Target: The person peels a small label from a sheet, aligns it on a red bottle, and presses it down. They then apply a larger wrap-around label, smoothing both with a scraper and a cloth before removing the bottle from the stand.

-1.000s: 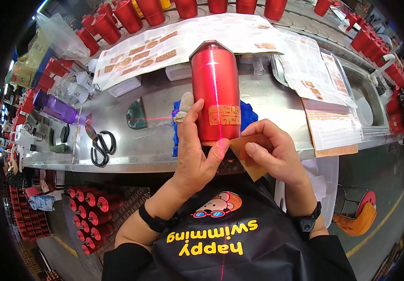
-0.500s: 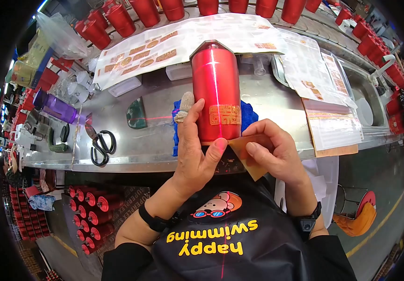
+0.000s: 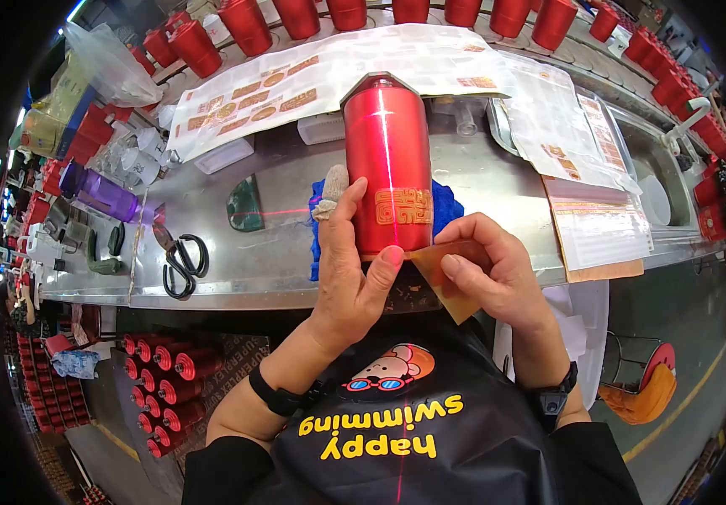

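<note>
A glossy red metal canister [image 3: 386, 139] with a gold fret-pattern decal [image 3: 403, 206] is in the middle of the view. My left hand [image 3: 348, 261] is wrapped round its left side, thumb at the near end; a cloth cover sits on one fingertip. In a pinch, my right hand [image 3: 487, 268] grips a brownish translucent sheet [image 3: 455, 295] whose corner touches the canister's lower edge by my left thumb. Behind the canister a blue cloth [image 3: 447, 210] shows on both sides.
Black-handled scissors [image 3: 180, 265] and a dark green flat piece [image 3: 246, 204] lie on the metal bench at left. Decal sheets [image 3: 254, 93] spread behind, more at right near a sink [image 3: 662, 168]. Red cups [image 3: 245, 25] line a conveyor at the back.
The red cups on the conveyor have shifted to the right. My hands, the canister and the sheet have hardly moved.
</note>
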